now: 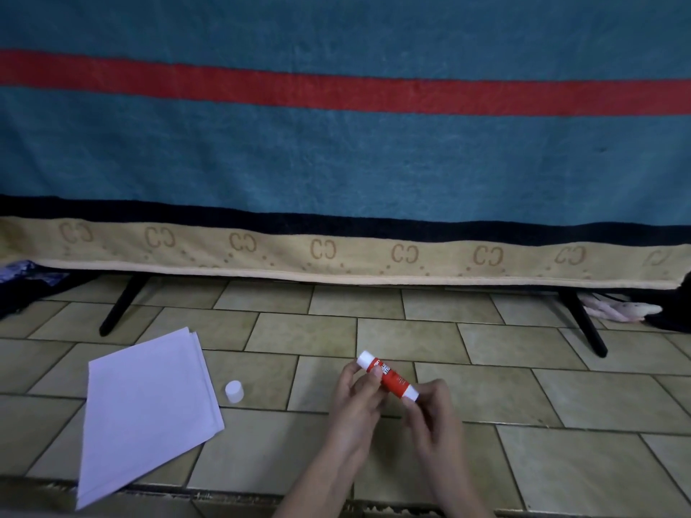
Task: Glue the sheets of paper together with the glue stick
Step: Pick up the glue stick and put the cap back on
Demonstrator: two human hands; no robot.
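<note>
Dim light. Beige tiled floor (486,386). Teal towel (336,162) with red stripe, tan CC-patterned hem, draped over something on black angled legs (123,304).

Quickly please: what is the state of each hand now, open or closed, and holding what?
Left hand: closed on the upper part of the glue stick.
Right hand: closed on the lower end of the same glue stick.

Uncapped glue stick (389,376), cap (234,391) beside paper sheets (149,409)
</note>
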